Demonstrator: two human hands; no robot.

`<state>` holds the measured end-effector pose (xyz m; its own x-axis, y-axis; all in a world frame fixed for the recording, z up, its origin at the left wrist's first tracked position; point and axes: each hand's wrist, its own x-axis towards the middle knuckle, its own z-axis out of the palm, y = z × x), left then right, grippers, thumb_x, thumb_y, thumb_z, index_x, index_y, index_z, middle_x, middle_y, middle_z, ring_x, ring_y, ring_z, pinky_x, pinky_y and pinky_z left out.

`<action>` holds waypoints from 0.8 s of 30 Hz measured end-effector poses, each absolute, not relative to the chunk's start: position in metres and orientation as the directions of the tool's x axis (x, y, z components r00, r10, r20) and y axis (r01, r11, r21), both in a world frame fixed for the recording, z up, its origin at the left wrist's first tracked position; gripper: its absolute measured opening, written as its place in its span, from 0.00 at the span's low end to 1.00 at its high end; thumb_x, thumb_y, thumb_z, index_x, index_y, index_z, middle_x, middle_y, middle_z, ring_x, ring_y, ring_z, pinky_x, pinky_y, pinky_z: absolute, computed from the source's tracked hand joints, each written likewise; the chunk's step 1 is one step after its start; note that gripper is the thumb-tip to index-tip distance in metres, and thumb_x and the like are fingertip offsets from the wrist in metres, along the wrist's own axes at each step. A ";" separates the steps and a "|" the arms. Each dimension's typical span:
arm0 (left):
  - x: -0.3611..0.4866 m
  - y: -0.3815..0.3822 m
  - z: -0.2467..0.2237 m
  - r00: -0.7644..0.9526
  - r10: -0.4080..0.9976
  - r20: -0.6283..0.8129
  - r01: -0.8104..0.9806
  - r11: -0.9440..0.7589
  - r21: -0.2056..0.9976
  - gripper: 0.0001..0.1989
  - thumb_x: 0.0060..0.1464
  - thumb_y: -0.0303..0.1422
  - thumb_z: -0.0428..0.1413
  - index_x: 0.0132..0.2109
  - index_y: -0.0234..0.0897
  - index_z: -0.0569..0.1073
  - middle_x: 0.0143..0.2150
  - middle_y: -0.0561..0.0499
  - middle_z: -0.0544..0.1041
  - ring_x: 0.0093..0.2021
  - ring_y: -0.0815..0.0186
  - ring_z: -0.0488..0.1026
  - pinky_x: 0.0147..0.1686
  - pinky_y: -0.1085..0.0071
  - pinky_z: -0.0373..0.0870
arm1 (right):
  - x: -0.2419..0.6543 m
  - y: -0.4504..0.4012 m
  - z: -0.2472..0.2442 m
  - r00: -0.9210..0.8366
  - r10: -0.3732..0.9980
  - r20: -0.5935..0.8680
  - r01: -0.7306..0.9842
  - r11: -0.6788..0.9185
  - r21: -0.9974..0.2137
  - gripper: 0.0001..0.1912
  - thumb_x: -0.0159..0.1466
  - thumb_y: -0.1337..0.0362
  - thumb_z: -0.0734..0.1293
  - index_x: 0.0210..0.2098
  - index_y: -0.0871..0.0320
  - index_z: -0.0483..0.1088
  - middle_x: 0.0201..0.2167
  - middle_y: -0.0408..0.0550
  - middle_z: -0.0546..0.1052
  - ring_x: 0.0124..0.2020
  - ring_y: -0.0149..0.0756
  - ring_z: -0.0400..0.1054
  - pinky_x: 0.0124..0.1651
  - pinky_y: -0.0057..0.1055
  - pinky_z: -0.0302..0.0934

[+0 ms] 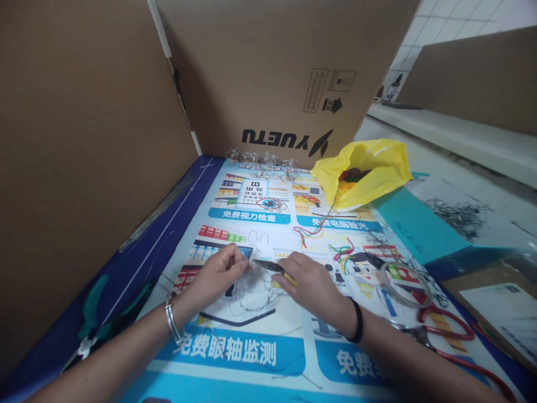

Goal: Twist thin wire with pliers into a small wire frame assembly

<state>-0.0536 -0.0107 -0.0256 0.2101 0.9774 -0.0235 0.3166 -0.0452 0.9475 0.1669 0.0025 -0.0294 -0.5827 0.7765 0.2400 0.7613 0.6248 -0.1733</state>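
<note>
My left hand (222, 271) is closed in a pinch on a thin wire strand, most of it hidden by the fingers. In my right hand (312, 285) are needle-nose pliers (268, 266) with yellow handles, their tips pointing left and almost at my left fingertips. Whether the jaws touch the wire, I cannot tell. Below both hands, a loose tangle of thin wire with small beads (254, 307) hangs or lies over the printed sheet (289, 324). Two bent wire pieces (258, 237) lie just beyond my hands.
Cardboard walls (260, 73) stand at the back and left. Teal-handled pliers (94, 313) lie left, red-handled scissors (453, 330) and a clear tape roll (405, 284) right. A yellow bag (377, 179), coloured cords (344, 253), wire bits (260, 158) and a turquoise box (423, 224) lie farther back.
</note>
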 end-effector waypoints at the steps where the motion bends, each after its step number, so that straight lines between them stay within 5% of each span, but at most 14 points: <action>1: -0.053 -0.011 -0.026 0.204 0.979 -0.026 0.317 -0.041 0.948 0.07 0.56 0.33 0.49 0.30 0.37 0.60 0.27 0.55 0.64 0.27 0.71 0.61 0.25 0.75 0.57 | 0.167 0.002 -0.029 -0.580 0.780 0.233 0.761 0.621 -0.186 0.10 0.63 0.57 0.61 0.36 0.57 0.68 0.32 0.47 0.71 0.35 0.35 0.65 0.37 0.28 0.58; 24: -0.054 -0.007 -0.023 0.279 0.959 -0.054 0.393 -0.063 0.917 0.09 0.55 0.35 0.50 0.32 0.34 0.69 0.27 0.53 0.66 0.28 0.70 0.63 0.27 0.74 0.58 | 0.166 0.000 -0.035 -0.552 0.809 0.201 0.713 0.583 -0.389 0.12 0.64 0.56 0.59 0.38 0.57 0.68 0.33 0.48 0.70 0.37 0.35 0.65 0.39 0.29 0.59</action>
<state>-0.0544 -0.0070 -0.0228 0.2787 0.9589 -0.0538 0.3928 -0.0627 0.9175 0.1663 0.0005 -0.0353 -0.5522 0.8091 0.2011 0.7129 0.5833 -0.3892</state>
